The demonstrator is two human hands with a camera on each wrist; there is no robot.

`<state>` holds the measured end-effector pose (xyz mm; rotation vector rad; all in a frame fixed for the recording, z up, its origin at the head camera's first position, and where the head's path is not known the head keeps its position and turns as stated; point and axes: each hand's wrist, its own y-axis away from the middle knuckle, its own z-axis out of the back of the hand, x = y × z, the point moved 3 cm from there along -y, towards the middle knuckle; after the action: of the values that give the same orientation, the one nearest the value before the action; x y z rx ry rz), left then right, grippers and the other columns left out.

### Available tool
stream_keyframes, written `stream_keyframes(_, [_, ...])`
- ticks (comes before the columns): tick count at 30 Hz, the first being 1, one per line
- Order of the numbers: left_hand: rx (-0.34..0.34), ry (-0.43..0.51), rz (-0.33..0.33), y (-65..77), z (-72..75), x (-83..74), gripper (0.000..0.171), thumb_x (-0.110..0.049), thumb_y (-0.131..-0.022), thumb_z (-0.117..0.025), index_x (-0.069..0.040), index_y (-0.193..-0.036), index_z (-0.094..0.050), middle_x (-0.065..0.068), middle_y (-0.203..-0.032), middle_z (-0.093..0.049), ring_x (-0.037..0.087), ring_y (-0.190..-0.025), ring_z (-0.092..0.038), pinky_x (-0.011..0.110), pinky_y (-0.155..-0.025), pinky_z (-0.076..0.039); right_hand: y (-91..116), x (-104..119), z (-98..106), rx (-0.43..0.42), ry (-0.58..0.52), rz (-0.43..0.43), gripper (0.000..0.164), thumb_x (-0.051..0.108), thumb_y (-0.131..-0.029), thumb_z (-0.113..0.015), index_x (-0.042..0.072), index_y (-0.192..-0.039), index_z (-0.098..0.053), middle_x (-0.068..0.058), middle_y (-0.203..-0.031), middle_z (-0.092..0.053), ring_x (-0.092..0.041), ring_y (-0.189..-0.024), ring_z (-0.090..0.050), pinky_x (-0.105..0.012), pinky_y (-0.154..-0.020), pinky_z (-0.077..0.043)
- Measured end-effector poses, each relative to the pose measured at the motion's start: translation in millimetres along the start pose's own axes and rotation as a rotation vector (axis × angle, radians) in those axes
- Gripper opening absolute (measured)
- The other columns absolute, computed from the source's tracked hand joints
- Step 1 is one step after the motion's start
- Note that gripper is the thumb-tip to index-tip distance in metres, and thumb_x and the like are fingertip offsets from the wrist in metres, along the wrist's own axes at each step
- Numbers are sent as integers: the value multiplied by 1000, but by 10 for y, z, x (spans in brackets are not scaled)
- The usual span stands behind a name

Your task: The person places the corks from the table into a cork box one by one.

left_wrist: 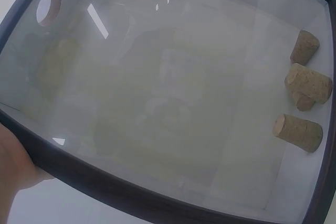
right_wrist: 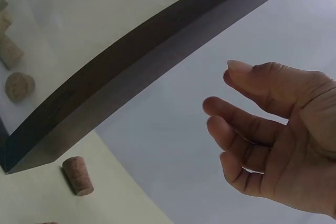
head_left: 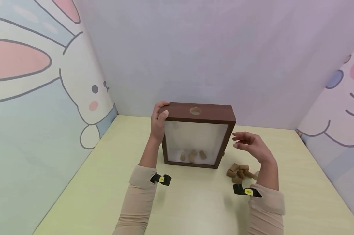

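A dark brown wooden shadow box (head_left: 215, 112) with a clear front stands upright on the table, a round hole in its top. Several corks (left_wrist: 299, 132) lie at the bottom inside it. My left hand (head_left: 158, 122) grips the box at its upper left corner, thumb on the top edge. Just off the box's right side, my right hand (head_left: 251, 145) hangs in the air, fingers loosely bent and nothing between them; the right wrist view shows this hand (right_wrist: 278, 135) apart from the frame.
A small pile of loose corks (head_left: 241, 173) lies on the pale yellow table (head_left: 194, 202), right of the box and partly behind the right forearm. One single cork (right_wrist: 78, 176) sits by the box's lower right corner. Walls with cartoon rabbits (head_left: 86, 98) enclose the table.
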<state>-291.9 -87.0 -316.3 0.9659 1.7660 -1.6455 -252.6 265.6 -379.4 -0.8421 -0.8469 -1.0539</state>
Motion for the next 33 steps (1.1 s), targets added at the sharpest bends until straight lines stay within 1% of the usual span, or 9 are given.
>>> stream_keyframes(5, [-7, -11, 9, 11, 12, -5, 46, -23, -87, -42, 5, -124, -45, 21, -130, -41, 16, -112, -41, 32, -93, -29, -48, -243, -59, 18, -33, -88, 46, 17, -83, -70, 0, -122, -56, -12, -109, -61, -16, -92, -60, -27, -76, -46])
stream_keyframes(8, [-12, -14, 1, 14, 24, 2, 49, -28, -87, -43, 3, -124, -46, 16, -129, -43, 17, -113, -41, 32, -93, -29, -92, -367, -98, 39, -56, -134, 49, 19, -83, -70, -1, -124, -54, -18, -114, -59, -15, -94, -60, -29, -80, -45])
stream_keyframes(12, [-8, -9, 0, 10, 22, -2, 47, -25, -87, -43, 4, -125, -45, 16, -128, -43, 17, -111, -42, 32, -92, -29, -139, -529, -140, 72, -50, -180, 49, 21, -84, -69, -1, -125, -53, -26, -120, -53, -17, -96, -60, -35, -84, -41])
stream_keyframes(18, [5, -15, -3, 29, -50, -163, 46, -17, -87, -40, 12, -123, -42, 25, -126, -40, 15, -107, -42, 32, -90, -30, -215, -757, -209, 126, -27, -235, 45, 18, -85, -68, 0, -123, -54, -22, -118, -56, -20, -96, -58, -44, -83, -42])
stream_keyframes(23, [-4, -17, -9, 61, -93, -286, 45, -15, -87, -40, 14, -121, -42, 21, -125, -42, 15, -108, -41, 32, -91, -29, -314, -923, -295, 175, -27, -265, 37, 8, -84, -66, -4, -118, -56, -14, -107, -62, -18, -91, -58, -37, -76, -44])
stream_keyframes(27, [-6, -23, 0, 61, -92, -267, 45, -16, -87, -40, 13, -121, -42, 21, -125, -42, 15, -110, -41, 32, -91, -29, -383, -1000, -355, 212, 5, -253, 25, 0, -83, -63, -6, -107, -59, -12, -97, -64, -17, -83, -57, -33, -68, -44])
stream_keyframes(30, [0, -13, -2, 37, -58, -142, 46, -18, -87, -41, 10, -123, -43, 23, -128, -41, 15, -111, -41, 32, -92, -29, -418, -1021, -376, 212, 54, -239, 17, 0, -81, -63, -3, -98, -62, -9, -90, -62, -18, -76, -53, -32, -64, -43])
stream_keyframes(32, [-6, -11, -11, 23, -29, -55, 45, -20, -87, -42, 8, -123, -45, 19, -128, -42, 14, -112, -41, 32, -92, -29, -437, -1020, -384, 209, 83, -234, 14, 0, -80, -64, -1, -95, -62, -8, -87, -61, -19, -73, -51, -32, -62, -41])
stream_keyframes(33, [-6, -11, -13, 20, -26, -62, 45, -20, -87, -42, 8, -123, -45, 21, -129, -42, 15, -112, -41, 32, -92, -29, -445, -1008, -389, 209, 97, -226, 13, 0, -80, -64, -1, -93, -63, -8, -86, -61, -19, -72, -50, -32, -62, -41])
